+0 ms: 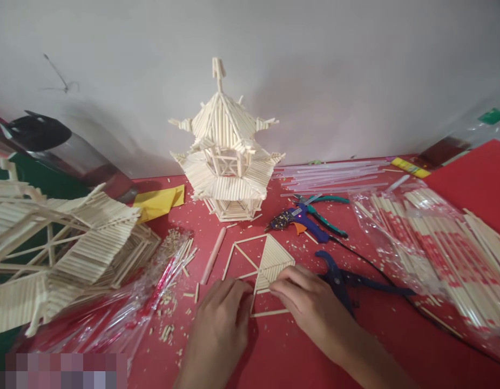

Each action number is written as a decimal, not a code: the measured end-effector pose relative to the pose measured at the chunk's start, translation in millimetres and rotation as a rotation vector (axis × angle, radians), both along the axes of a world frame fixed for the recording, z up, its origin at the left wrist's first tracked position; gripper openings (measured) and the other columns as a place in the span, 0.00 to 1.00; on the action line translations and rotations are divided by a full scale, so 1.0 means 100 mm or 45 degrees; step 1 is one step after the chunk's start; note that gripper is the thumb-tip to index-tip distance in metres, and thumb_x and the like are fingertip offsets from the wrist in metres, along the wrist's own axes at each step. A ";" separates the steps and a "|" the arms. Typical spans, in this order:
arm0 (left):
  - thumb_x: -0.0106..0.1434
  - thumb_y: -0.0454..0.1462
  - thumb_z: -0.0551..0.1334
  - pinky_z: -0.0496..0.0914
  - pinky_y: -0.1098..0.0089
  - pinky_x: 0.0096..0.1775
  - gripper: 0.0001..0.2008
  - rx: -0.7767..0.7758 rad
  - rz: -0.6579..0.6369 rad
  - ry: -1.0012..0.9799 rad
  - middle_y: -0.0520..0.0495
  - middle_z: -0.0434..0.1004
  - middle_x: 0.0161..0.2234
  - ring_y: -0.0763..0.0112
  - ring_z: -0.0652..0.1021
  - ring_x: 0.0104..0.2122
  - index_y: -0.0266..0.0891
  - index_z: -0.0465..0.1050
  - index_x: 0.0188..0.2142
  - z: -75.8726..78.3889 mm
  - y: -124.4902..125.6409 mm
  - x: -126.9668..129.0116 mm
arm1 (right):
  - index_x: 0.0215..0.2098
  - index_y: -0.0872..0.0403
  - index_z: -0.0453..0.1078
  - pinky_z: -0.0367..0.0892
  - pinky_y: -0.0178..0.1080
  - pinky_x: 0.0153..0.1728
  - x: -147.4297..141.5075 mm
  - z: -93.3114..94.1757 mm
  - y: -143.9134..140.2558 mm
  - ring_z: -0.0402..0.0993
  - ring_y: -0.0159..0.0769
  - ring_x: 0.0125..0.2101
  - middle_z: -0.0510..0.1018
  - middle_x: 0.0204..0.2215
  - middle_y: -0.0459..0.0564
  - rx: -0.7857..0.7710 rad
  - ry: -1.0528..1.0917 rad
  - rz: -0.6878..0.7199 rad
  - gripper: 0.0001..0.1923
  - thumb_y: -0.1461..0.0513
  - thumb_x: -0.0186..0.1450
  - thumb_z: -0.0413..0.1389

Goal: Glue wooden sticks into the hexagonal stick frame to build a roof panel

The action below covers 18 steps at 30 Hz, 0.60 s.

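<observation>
A six-sided wooden stick frame lies flat on the red tabletop, with radial spokes. Two of its triangular sections show rows of pale sticks, one full and one partly covered. My left hand is closed at the frame's near left side, its fingertips by a spoke. My right hand is closed with fingertips pinched at the end of a short wooden stick in the partly covered section. Both hands hide parts of the frame's near edges.
Behind stands a stick pagoda. A glue gun, teal pliers and blue-handled cutters lie right, near bagged sticks. A second stick model, clear wrappers and stick scraps are left.
</observation>
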<state>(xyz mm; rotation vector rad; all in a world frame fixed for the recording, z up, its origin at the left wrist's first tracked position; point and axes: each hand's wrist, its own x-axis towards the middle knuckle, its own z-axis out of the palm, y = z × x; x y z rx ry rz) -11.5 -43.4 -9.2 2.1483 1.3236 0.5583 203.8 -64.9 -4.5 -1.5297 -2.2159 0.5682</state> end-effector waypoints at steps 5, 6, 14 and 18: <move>0.72 0.32 0.54 0.71 0.63 0.40 0.11 -0.003 0.025 -0.017 0.45 0.81 0.37 0.61 0.78 0.37 0.42 0.75 0.39 0.00 -0.01 0.01 | 0.41 0.51 0.73 0.67 0.40 0.42 -0.02 -0.02 -0.01 0.73 0.39 0.41 0.76 0.37 0.47 0.002 0.010 0.007 0.12 0.73 0.71 0.55; 0.72 0.32 0.55 0.71 0.63 0.39 0.11 0.009 0.030 -0.009 0.45 0.81 0.37 0.61 0.78 0.37 0.42 0.75 0.38 0.00 -0.01 0.02 | 0.41 0.51 0.73 0.67 0.41 0.42 -0.02 -0.02 -0.01 0.73 0.39 0.41 0.76 0.37 0.47 0.001 0.006 0.009 0.12 0.73 0.71 0.55; 0.70 0.33 0.58 0.70 0.62 0.38 0.08 0.085 0.095 0.024 0.47 0.82 0.35 0.60 0.79 0.35 0.43 0.77 0.39 -0.02 -0.04 0.09 | 0.41 0.51 0.73 0.66 0.42 0.42 -0.01 -0.04 -0.01 0.72 0.40 0.40 0.76 0.36 0.47 0.020 -0.023 0.016 0.11 0.73 0.70 0.56; 0.70 0.32 0.58 0.70 0.63 0.37 0.10 0.187 0.127 0.039 0.47 0.82 0.33 0.61 0.79 0.33 0.43 0.78 0.36 -0.04 -0.06 0.13 | 0.39 0.51 0.72 0.68 0.41 0.40 -0.02 -0.04 0.01 0.73 0.40 0.38 0.76 0.34 0.47 0.050 -0.027 0.006 0.10 0.72 0.70 0.56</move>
